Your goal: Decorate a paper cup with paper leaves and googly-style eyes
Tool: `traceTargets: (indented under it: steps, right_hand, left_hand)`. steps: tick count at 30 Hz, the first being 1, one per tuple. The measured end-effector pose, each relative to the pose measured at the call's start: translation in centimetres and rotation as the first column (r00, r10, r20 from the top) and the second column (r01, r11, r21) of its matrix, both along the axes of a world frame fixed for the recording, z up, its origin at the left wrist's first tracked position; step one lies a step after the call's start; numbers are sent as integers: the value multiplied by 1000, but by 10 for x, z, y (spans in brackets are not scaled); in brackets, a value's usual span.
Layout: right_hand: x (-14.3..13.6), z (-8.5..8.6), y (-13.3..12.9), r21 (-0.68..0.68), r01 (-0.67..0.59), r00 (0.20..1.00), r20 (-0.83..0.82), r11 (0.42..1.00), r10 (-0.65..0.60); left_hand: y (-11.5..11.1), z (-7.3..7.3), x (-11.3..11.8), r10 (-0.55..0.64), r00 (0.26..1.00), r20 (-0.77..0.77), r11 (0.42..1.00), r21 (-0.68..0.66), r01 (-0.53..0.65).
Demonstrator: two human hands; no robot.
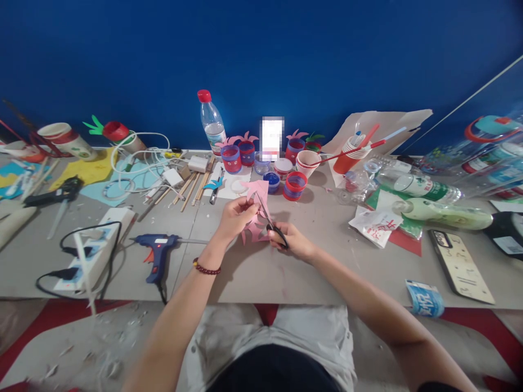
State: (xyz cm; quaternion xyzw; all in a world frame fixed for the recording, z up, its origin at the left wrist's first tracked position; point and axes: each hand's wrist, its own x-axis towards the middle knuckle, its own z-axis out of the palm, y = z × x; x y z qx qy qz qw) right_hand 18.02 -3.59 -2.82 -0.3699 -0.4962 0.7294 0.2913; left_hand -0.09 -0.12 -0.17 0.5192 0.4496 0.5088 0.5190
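Pinched in my left hand point(240, 216) is a piece of pink paper point(261, 190), held above the middle of the table. My right hand point(292, 239) grips a pair of scissors point(277, 235) with black handles, and their blades lie against the paper. More pink paper with jagged, leaf-like edges point(258, 231) shows below and between my hands; whether it joins the upper piece I cannot tell. Just beyond the paper stand a red and purple painted cup point(295, 186) and a small pot of blue paint point(271, 182).
Painted cups with pink paper leaves point(231, 158) line the wall near a red-capped bottle point(213, 128). At left lie a blue glue gun point(157, 256) and a power strip point(95, 250). Plastic bottles point(420, 185), a phone point(461, 267) and stacked paper cups point(350, 155) occupy the right.
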Motion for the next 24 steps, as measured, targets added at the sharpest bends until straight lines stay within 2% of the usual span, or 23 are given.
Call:
traceTargets:
  steps: [24]
  right_hand:
    - [-1, 1, 0, -1, 7, 1000, -13, 1000, -7]
  left_hand:
    - [1, -3, -1, 19, 1000, 5, 1000, -7, -19]
